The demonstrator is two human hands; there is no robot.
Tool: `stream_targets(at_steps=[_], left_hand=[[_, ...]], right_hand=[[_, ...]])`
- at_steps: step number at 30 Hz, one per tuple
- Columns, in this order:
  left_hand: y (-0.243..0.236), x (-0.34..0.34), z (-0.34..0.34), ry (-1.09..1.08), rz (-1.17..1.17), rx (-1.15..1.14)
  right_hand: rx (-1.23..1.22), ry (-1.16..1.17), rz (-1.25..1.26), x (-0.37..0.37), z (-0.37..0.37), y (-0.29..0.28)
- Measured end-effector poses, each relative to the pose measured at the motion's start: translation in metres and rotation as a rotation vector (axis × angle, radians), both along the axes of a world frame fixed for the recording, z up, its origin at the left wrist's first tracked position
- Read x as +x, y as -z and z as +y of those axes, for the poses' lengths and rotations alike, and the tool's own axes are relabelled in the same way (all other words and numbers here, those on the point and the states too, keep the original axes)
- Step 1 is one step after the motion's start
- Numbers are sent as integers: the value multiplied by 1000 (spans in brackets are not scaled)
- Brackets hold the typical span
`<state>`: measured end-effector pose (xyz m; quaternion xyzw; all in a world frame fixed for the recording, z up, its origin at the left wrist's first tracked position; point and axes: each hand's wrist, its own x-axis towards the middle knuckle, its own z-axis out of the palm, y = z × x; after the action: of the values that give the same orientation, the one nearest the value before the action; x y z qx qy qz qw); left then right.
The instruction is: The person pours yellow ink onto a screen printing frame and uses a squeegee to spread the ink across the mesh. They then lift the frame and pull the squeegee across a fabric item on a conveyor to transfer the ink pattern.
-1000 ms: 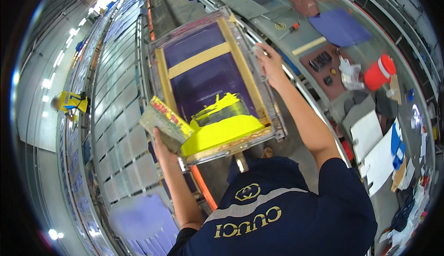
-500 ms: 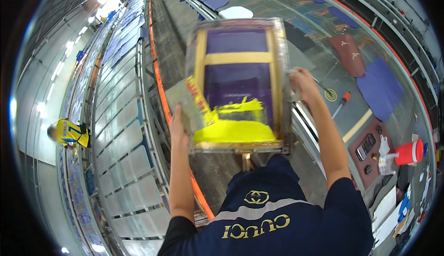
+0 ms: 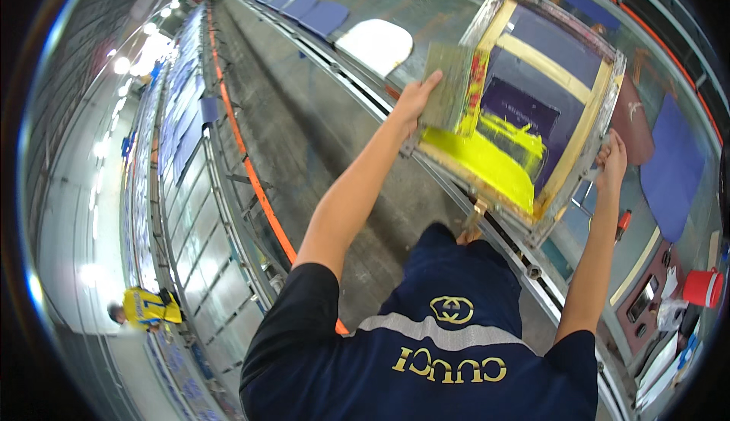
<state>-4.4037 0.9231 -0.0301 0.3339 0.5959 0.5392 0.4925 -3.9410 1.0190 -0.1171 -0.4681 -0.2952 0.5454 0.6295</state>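
Note:
A screen-printing frame (image 3: 605,79) with a purple mesh is held tilted in front of me, over the edge of the right-hand table. Bright yellow ink (image 3: 487,169) lies pooled along its near end, with a smeared patch above. My left hand (image 3: 414,103) is closed on a flat greyish squeegee (image 3: 447,83), whose edge is coated in yellow and red; the squeegee rests against the frame's left side. My right hand (image 3: 610,161) is closed round the frame's right side, near its lower corner. A brass-coloured fitting (image 3: 477,210) sticks out from the frame's near end.
A white panel (image 3: 376,47) and purple sheets (image 3: 323,17) lie along the right-hand table, whose metal rail (image 3: 357,90) runs beside me. A screwdriver (image 3: 623,223), a phone (image 3: 644,299) and a red jug (image 3: 701,288) lie farther right. Left, beyond an orange rail (image 3: 258,193), stands a person (image 3: 150,307).
The frame has moved right, from over the aisle to the table's edge, and turned clockwise. Both hands have gone with it, the left still holding the squeegee. My view has shifted too.

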Motion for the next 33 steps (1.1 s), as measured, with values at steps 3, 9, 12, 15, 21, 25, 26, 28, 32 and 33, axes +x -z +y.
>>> stream_targets(at_steps=[3,9,12,15,21,25,26,28,32,33], left_hand=[[5,-17,86,152,-26,-131],[85,-33,178,304,-87,-247],[112,-39,203,333,-152,-289],[114,-47,201,331,-145,-409],[114,-41,194,276,-181,-434],[94,-34,196,288,-8,-395],[86,-33,197,292,52,-381],[61,-21,186,369,123,-293],[67,-20,172,596,663,53],[72,-17,176,618,959,147]], right_hand=[[70,140,-76,-10,32,28],[24,437,-461,-18,59,94],[-63,522,-575,-27,56,109],[-146,519,-523,-42,53,92],[-226,507,-545,-47,42,87],[-229,504,-580,-51,38,80],[-240,498,-588,-51,37,80],[-270,533,-693,-49,37,83],[-309,512,-732,-53,42,80],[-325,528,-767,-56,46,84]])
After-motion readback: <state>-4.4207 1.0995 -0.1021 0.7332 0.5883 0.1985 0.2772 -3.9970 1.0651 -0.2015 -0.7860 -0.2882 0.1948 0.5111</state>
